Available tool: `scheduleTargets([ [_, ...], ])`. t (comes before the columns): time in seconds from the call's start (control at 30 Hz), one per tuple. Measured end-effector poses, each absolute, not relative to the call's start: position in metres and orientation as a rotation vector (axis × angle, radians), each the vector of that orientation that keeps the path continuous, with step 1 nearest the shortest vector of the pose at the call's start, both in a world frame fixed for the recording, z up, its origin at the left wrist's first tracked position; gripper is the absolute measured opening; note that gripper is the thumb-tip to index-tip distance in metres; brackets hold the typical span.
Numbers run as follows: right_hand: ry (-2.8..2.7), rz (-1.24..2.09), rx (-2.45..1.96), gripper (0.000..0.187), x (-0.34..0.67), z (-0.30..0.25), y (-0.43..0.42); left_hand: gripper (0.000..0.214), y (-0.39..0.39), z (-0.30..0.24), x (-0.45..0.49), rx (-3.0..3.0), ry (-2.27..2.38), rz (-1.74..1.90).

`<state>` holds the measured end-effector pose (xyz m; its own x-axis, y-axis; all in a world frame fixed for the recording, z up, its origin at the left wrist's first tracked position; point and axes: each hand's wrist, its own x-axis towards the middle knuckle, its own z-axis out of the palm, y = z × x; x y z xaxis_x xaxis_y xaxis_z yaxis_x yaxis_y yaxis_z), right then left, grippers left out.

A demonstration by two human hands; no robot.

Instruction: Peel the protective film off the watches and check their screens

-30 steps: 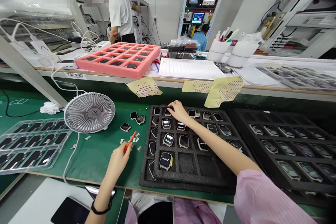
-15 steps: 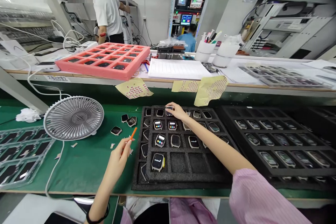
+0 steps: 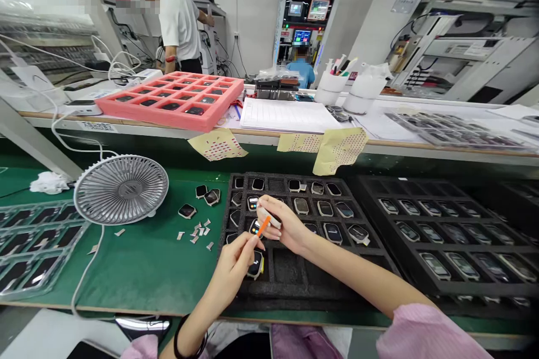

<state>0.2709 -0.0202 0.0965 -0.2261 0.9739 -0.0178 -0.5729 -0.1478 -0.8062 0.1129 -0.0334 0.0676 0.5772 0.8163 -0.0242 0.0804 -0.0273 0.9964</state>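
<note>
Factory room with machines and screens lies far ahead, and one co-worker in a white shirt (image 3: 179,22) stands beyond the upper shelf, where a pink foam tray (image 3: 177,119) holds dark watch pieces in its cells. Below this shelf is a green work mat (image 3: 138,275). Under both hands lies a black foam tray (image 3: 286,269), with smartwatches (image 3: 332,233) sitting one by one in its cells, while some cells near the hands are empty. To the right of the hands stands a second black tray (image 3: 446,286), full of watches with the screens up. To the left of the left hand are a gray desk fan (image 3: 121,189), small paper scraps (image 3: 197,231) and, further away, a clear plastic tray (image 3: 37,252) with dark pieces.

The left hand (image 3: 231,269) pinches an orange tool (image 3: 263,226) between thumb and fingers, its tip pointing toward the right hand. The right hand (image 3: 286,230) is curled around a small pale piece (image 3: 267,216) above the tray; I cannot tell its exact kind. If the grip loosens, this piece could drop onto the watches below. Too much force on the tool could also scratch a screen.
</note>
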Motion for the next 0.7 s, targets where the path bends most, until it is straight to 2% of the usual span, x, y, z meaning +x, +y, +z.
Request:
scheduleTargets([
  [0.23, -0.83, 1.646, -0.701, 0.023, 0.275, 0.096, -0.019, 0.042, -0.031, 0.067, 0.11, 1.504, 0.81, 0.691],
  [0.4, -0.925, 1.512, -0.829, 0.027, 0.273, 0.094, -0.02, 0.046, -0.025, 0.067, 0.107, 1.497, 0.778, 0.673],
  [0.7, -0.671, 1.801, -0.634, 0.027, 0.256, 0.095, -0.019, 0.048, -0.026, 0.056, 0.111, 1.319, 0.697, 0.774],
])
